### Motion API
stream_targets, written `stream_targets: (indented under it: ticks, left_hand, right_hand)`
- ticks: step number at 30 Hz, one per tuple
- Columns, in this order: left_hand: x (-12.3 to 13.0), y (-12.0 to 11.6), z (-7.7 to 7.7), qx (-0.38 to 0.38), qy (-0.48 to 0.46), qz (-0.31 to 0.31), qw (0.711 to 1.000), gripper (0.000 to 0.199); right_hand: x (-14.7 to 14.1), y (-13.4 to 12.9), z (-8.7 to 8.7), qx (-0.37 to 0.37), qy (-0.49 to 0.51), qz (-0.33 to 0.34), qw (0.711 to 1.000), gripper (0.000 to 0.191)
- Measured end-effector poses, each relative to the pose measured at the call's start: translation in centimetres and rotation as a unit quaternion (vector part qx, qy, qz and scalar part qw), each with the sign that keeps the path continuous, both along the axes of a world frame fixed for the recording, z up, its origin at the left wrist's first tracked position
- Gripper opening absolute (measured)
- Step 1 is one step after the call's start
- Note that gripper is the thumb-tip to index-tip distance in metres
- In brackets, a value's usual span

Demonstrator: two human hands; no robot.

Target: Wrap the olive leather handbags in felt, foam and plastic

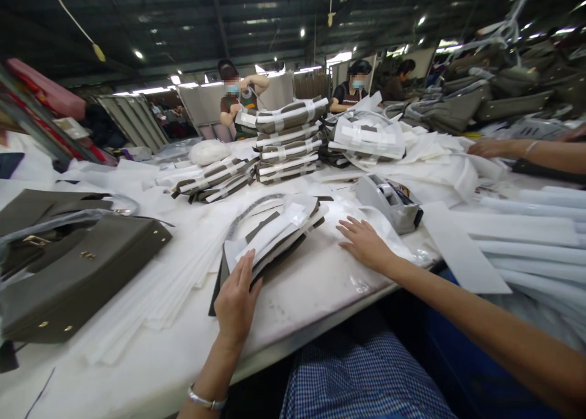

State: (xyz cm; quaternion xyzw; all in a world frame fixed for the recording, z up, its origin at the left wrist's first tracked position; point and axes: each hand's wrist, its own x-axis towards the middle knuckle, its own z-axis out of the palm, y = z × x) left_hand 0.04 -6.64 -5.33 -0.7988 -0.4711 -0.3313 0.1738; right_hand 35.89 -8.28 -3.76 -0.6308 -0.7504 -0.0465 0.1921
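A flattened olive-brown handbag (279,248) lies on the table before me, with white padding sheets on top and a plastic-wrapped loop handle at its far side. My left hand (237,294) holds its near left end, fingers laid over the white sheet and the thumb on the front side. To the right, my right hand (368,243) is open, fingers spread, over the tabletop beside some crumpled white wrapping (389,224). It touches no bag. Just beyond it stands a grey tape dispenser (391,202).
At left lies a larger olive handbag (86,266) beside fanned white sheets (155,285). Wrapped bags form a stack (289,141) farther back. Rolled white sheets (535,236) lie at right. A co-worker's arm (526,150) reaches in from the right; other people work behind the stacks.
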Motion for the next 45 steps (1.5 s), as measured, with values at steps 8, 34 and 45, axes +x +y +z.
stream_targets:
  ticks: [8,34,45]
  left_hand:
    - [0.2,0.3,0.7,-0.014,-0.047,0.014,0.999,0.066]
    - [3.0,0.0,1.1,0.010,-0.038,-0.134,0.990,0.052]
    - [5.7,-4.0,-0.6,0.067,-0.010,-0.119,0.991,0.036]
  right_hand:
    - [-1.1,-0.2,2.2,-0.007,0.001,0.059,0.998,0.021]
    - [-12.9,-1.2,-0.7,0.045,0.119,0.264,0.956,0.027]
    - [-11.5,7.9,5.6,-0.060,0.129,0.148,0.979,0.024]
